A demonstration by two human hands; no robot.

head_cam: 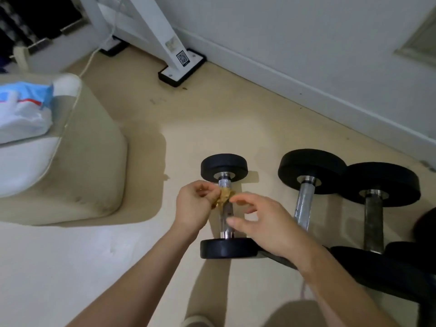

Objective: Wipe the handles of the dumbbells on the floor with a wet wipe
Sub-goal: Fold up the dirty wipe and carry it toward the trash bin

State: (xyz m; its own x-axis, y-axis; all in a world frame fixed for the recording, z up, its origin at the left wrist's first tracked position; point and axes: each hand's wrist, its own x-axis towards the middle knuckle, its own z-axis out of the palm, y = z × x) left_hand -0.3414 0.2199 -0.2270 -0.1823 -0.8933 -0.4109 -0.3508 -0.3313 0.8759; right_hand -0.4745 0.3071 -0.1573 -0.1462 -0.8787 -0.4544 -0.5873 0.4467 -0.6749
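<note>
Left hand: fingers curled, pinched a crumpled, tan-stained wet wipe between thumb and fingertips.
Right hand: fingers loosely spread and relaxed, gripped nothing. Its forefinger tip lay just beside the wipe's right edge; contact could not be told. The thumb pointed left, over the lower part of the handle.
Wet wipe: bunched up, held over the upper part of the small dumbbell's handle. Whether it touched the metal could not be told.
Small dumbbell: lay on the floor, the bar running away from the person, one black plate far and one near. The chrome handle showed above and below the wipe.
Second dumbbell: lay just right of the small one, parallel to it. Its larger black plate was at the far end, and its near end was hidden behind the right wrist.
Second handle: bright chrome, bare, no hand on it.
Third dumbbell: furthest right, its far plate touching or very near the second's plate.
Third handle: duller and darker than the others, bare.
Cushioned seat: beige, at left, well apart from the dumbbells.
Plastic bag: white and blue, lay on the seat.
White frame: stood on black-edged feet near the wall, with a QR label on its leg.
Cable: pale, ran along the floor from the frame toward the seat.
</note>
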